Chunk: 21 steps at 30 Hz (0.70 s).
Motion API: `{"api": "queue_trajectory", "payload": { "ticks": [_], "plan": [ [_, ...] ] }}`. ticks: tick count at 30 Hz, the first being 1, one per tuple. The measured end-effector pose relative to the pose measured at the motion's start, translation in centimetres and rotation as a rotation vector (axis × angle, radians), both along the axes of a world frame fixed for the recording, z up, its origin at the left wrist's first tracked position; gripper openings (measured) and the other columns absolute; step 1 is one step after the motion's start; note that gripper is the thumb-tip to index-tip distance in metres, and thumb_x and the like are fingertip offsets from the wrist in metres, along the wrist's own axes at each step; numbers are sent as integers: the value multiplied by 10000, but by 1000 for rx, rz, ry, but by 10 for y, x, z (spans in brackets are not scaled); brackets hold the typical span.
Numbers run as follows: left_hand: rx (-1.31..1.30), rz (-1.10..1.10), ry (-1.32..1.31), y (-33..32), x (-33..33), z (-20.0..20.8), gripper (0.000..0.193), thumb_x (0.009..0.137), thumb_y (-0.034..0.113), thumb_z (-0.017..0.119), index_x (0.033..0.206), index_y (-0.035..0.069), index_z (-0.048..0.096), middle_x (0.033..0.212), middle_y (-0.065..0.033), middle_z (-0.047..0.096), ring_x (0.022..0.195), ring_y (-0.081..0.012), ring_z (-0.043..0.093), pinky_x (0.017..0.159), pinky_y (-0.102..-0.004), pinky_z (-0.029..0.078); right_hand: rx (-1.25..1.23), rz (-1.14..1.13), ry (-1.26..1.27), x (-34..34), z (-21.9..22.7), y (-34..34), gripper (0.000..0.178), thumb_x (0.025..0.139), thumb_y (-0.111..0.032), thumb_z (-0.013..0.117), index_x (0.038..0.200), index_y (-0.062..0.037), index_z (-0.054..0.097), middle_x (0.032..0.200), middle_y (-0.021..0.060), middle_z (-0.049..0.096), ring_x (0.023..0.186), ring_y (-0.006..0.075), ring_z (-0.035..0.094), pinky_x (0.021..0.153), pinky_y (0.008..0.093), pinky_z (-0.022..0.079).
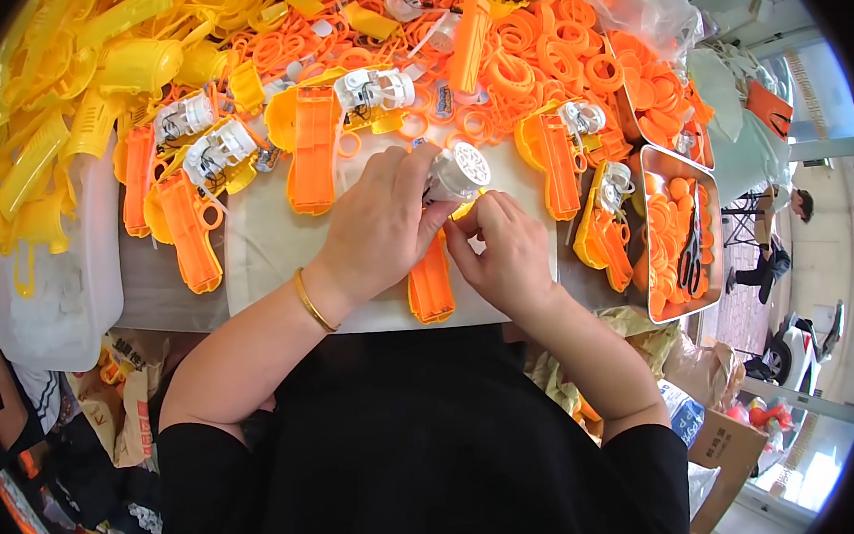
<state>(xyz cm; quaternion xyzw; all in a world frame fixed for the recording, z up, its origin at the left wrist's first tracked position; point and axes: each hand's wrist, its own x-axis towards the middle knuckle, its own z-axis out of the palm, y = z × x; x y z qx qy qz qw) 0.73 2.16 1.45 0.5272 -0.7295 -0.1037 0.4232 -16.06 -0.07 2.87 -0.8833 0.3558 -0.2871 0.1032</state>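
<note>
Left hand (377,211) was curled round the upper end of a pistol-shaped toy unit (428,277), thumb and fingers closed on it. Right hand (501,251) was at the unit's right side, thumb and index finger bent in near each other, just below the white part; couldn't tell whether that pinch had hold of anything.

Unit was over the pale work mat (271,264), central, in front of the black shirt (410,429), grip end toward the person, near the mat's front edge.

Looks: three colours. Orange grip (434,295) at the near end, ribbed lengthwise, with recessed channels. Yellow shell (467,209) showed only as a sliver by the right fingertips. White motor housing (443,187) on top, short cylinder, tilted, with its round end face (471,163) aimed up and right; face was perforated in a radial pattern. Middle of the unit was hidden by the hands, so no read on wiring or fit there.

Similar unit (314,150) lay just beyond the left hand: orange grip, yellow shell, white housing exposed, dark wires visible. Off to the right, a metal tray (679,160) held orange parts (666,248) and dark-handled scissors (690,258).
</note>
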Motion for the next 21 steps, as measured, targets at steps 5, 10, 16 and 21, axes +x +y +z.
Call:
{"api": "queue_trajectory", "payload": {
  "ticks": [5,10,16,21],
  "plan": [
    [-12,3,-1,1,0,-2,491,822,231,645,1206,10,433,921,-125,524,858,-287,542,697,-370,477,608,-164,-10,-1,15,-3,149,801,-95,659,785,-15,535,701,101,607,596,241,607,556,327,489],
    [1,-1,4,1,0,-3,472,830,229,638,1195,9,434,923,-128,532,866,-289,545,707,-371,479,407,-88,19,-2,6,2,160,833,-116,650,845,-8,534,677,88,610,576,175,613,549,294,482],
    [-37,-17,20,1,-1,-2,470,827,224,640,1190,7,434,893,-124,527,857,-287,545,687,-375,478,622,-213,-83,-3,-2,11,171,856,-117,627,828,0,506,622,92,588,519,152,578,506,285,453],
    [-31,-15,27,2,0,-3,472,825,223,643,1188,6,434,882,-122,526,854,-287,547,678,-371,476,501,-187,-97,0,-7,15,168,871,-96,613,821,1,484,601,94,596,511,151,596,481,272,451]
  ]
}}
